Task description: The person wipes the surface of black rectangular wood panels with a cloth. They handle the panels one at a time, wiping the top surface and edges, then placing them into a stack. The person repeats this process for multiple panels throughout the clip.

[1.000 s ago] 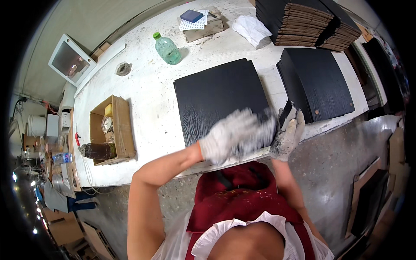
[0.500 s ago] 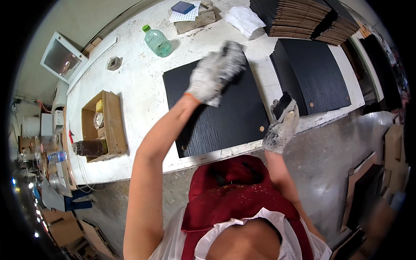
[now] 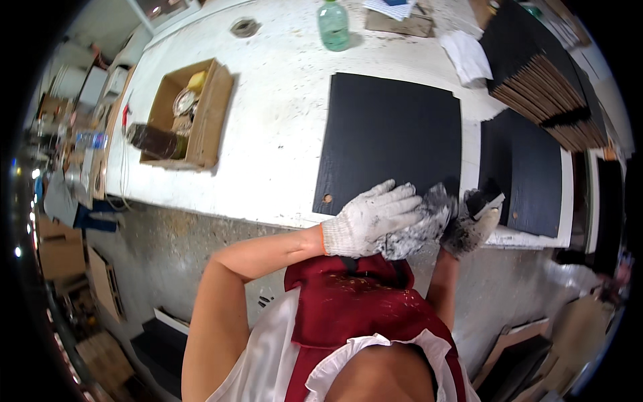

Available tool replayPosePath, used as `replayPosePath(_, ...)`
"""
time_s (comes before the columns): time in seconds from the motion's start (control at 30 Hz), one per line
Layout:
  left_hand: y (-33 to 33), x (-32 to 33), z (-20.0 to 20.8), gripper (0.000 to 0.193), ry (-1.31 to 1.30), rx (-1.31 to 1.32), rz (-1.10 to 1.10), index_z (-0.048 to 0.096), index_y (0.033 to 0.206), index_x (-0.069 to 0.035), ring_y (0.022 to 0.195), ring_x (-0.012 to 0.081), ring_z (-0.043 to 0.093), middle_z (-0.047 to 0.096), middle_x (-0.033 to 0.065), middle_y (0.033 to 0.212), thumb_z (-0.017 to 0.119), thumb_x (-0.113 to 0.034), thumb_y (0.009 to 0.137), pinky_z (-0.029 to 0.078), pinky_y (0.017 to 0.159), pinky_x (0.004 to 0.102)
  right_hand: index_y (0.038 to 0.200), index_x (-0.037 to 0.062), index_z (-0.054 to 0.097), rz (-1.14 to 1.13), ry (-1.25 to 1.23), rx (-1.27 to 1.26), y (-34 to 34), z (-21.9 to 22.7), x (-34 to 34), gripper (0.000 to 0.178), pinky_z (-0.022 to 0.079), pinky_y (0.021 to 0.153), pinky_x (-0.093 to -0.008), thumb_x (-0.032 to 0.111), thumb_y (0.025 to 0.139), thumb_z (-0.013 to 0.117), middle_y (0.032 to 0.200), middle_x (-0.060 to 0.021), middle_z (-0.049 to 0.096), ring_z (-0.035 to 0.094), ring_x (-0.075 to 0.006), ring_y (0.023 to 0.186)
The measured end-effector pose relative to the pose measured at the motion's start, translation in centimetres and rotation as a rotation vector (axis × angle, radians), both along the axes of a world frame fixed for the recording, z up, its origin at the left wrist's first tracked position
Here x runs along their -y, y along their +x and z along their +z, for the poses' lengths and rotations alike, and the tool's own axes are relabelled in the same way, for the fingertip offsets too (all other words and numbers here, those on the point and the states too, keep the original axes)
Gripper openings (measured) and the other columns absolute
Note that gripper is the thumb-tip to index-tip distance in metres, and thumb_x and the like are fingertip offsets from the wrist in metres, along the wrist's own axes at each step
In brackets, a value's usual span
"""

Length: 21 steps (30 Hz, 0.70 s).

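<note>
Black, wood-grained rectangular panel (image 3: 392, 144) lies flat on a white, paint-flecked worktable (image 3: 281, 114), its near edge at the table's front edge, right in front of the person. A small round hole shows near the panel's near-left corner.

Left hand (image 3: 372, 218) in a white knit work glove with an orange cuff, fingers spread flat and pointing right, palm down over a grey, stained rag (image 3: 418, 224). Rag and hand sit on the panel's near edge, toward its right corner. The hand is open, pressing rather than gripping; whether any fingers curl into the cloth cannot be told.

Right hand (image 3: 472, 221) in a dirty grey-stained glove, just right of the rag and touching it, at the gap between this panel and a second black panel (image 3: 529, 171) lying further right. Its fingers are curled round a small dark object with a pale edge (image 3: 489, 199); what that is cannot be made out.

Around it: an open brown cardboard box (image 3: 207, 114) with odds and ends on the table's left part, a green-tinted clear plastic bottle (image 3: 333, 25) at the far edge beyond the panel, a white folded cloth (image 3: 469, 57) beside a stack of black-faced boards with brown edges (image 3: 542, 74) at far right. Red apron (image 3: 362, 308) over white sleeveless top below.
</note>
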State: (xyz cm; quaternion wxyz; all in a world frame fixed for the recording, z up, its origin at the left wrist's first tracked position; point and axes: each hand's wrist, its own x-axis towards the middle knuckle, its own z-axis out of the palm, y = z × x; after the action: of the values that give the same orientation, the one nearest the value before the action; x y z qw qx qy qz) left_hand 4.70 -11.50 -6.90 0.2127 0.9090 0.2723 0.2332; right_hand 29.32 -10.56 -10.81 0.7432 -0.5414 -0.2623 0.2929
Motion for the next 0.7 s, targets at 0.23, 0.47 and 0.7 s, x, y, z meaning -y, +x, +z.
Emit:
replayPosePath(0.23,0.6,0.9,-0.5,0.063,0.066,0.06,0.299,0.055,0.136,-0.01,0.14,0.0337,0.042,0.049,0.0152,0.143,0.065,-0.015,0.074,0.03,0.117,0.0497,0.142,-0.007,0.039,0.108,-0.111,0.208,-1.9,2.7,-1.1,0.058,0.049,0.099,-0.0385,0.035,0.102,0.046,0.129,-0.02,0.055,0.059,-0.0279,0.114)
replayPosePath(0.47,0.6,1.1,-1.6,0.035,0.022,0.278,0.24,0.063,0.119,-0.011,0.114,0.0306,0.055,0.054,0.0115,0.129,0.058,-0.013,0.084,0.045,0.101,0.0432,0.12,0.0036,0.063,0.847,0.216,1.416,-9.1,12.1,-2.6,0.042,0.047,0.099,-0.0402,0.002,0.079,0.071,0.122,-0.0163,0.061,0.06,-0.0305,0.112)
replayPosePath(0.7,7.3,1.9,-7.9,0.061,-1.639,2.145,0.293,0.024,0.149,-0.002,0.14,0.0371,0.039,0.035,0.0235,0.152,0.03,-0.043,0.104,0.032,0.118,0.0456,0.103,0.0124,0.065,1.517,0.638,1.646,-17.5,9.0,-3.3,0.022,0.051,0.089,-0.0368,0.018,0.082,0.062,0.105,-0.0068,0.06,0.063,-0.0248,0.102)
